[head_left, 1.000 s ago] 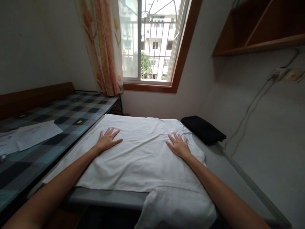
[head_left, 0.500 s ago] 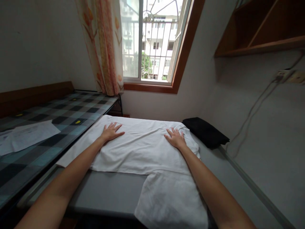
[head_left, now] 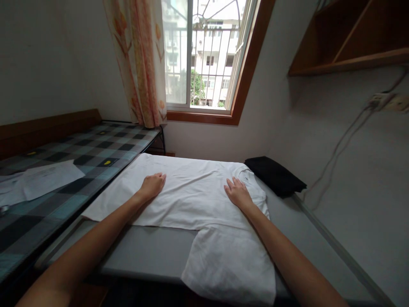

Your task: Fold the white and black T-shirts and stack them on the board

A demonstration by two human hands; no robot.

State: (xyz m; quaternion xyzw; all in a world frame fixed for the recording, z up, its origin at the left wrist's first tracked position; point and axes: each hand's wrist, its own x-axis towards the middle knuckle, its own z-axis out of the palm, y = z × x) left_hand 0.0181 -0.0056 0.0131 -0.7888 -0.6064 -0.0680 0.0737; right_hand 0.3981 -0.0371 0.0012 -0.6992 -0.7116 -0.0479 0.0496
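Observation:
A white T-shirt [head_left: 188,183] lies spread sideways over a grey table [head_left: 147,251], one sleeve hanging past the near edge. On the left part of the cloth is my left hand [head_left: 152,186], its fingers curled together and closed on the fabric; the fingertips are partly hidden. My right hand [head_left: 238,192] rests palm down near the neckline, fingers stretched out and slightly apart. Shallow creases run across the shirt between both hands.
A folded black cloth [head_left: 275,175] lies at the table's back right. On the left stands a bed with a checked cover [head_left: 124,143], papers [head_left: 53,179] on it. A curtain [head_left: 145,64] hangs beside the barred window; a wooden shelf [head_left: 348,64] is up on the right.
My left hand has gone from spread fingers to curled ones and shifted slightly right. The right hand has slid a little toward me, its fingers closer together.

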